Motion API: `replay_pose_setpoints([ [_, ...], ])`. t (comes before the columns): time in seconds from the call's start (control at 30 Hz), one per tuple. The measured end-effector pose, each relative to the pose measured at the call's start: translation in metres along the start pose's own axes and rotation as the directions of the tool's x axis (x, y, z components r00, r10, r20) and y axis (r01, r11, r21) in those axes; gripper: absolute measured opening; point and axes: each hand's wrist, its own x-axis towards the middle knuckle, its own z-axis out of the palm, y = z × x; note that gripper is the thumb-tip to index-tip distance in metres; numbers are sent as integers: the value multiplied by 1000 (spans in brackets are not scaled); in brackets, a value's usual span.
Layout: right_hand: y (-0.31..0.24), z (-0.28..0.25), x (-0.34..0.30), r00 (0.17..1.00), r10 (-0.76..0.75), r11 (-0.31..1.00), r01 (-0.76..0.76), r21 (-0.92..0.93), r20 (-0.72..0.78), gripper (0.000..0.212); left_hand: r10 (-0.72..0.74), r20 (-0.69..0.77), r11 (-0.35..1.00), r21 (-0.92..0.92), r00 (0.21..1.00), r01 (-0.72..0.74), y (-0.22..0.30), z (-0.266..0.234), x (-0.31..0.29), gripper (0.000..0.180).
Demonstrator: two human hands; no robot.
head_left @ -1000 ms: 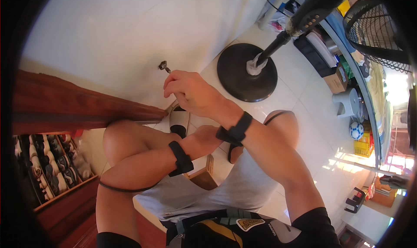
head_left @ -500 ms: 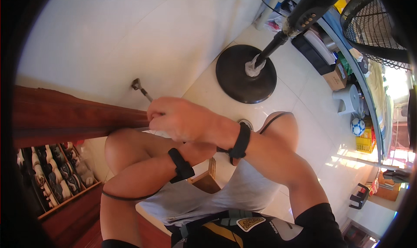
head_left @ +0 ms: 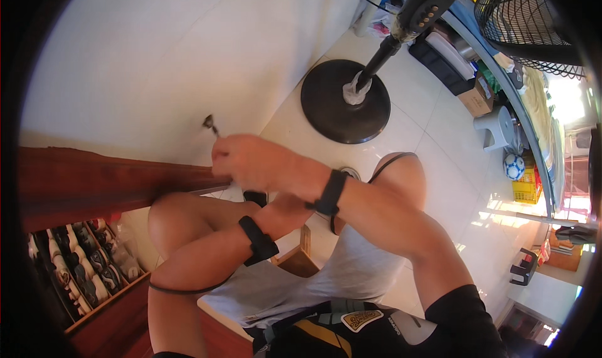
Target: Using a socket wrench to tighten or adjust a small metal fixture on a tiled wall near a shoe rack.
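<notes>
My right hand (head_left: 251,161) is closed round the handle of what looks like a small hammer (head_left: 209,124), its dark head blurred and sticking out beyond my fist. Just below this fist is the end of a reddish-brown wooden board (head_left: 125,176), which runs in from the left beside my bent knee. My left hand (head_left: 290,212) lies beneath my right forearm. Its fingers are hidden, so what it touches cannot be made out. A small dark object (head_left: 255,198) shows between the two hands.
A wooden drawer or box (head_left: 81,273) with rows of dark and pale items sits at lower left. The pale wall (head_left: 150,63) rises beyond the board. Ahead stands a fan's round black base (head_left: 326,116). A grey stool (head_left: 498,129), ball (head_left: 513,167) and yellow crate (head_left: 527,188) are at right.
The hammer's head has swung slightly right and is more blurred. The view has shifted a little, and the small dark object between my hands now shows.
</notes>
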Motion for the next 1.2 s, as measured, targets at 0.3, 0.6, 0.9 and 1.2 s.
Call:
replay_pose_setpoints([
  [0.3, 0, -12, -1, 988, 132, 991, -133, -1, -80, 21, 26, -42, 1000, 2, 999, -26, -2, 4, 7, 17],
  [0.6, 11, -22, 3, 965, 198, 979, -203, -11, -170, 21, 59, 197, 895, 423, 979, -139, 9, -10, 0, 11],
  [0.9, 27, -14, 1, 924, 295, 954, -297, 26, -243, 26, 69, 246, 895, 413, 967, -169, 23, -19, 0, 6],
  [1.2, 37, -13, -4, 906, 310, 951, -290, 112, -288, 27, 47, 276, 885, 433, 960, -168, 25, -24, -3, 6],
])
